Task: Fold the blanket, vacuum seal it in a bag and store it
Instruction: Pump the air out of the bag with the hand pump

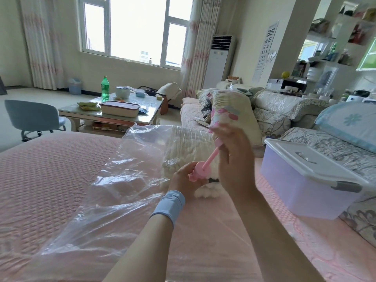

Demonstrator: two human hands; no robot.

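Fingers [186, 169] of the left hand [182, 181] curl round the barrel of one pink hand pump [200, 167], whose base is hidden behind that hand. The right hand [236, 159] grips the pump's handle up high, with the rod drawn out and tilted. One white blanket [187, 145] lies bundled inside the single clear vacuum bag [122, 180], which is spread on the pink bed cover [50, 169]. One lidded plastic storage box [301, 180] sits just to the right. One blue wristband [169, 204] wraps the left wrist.
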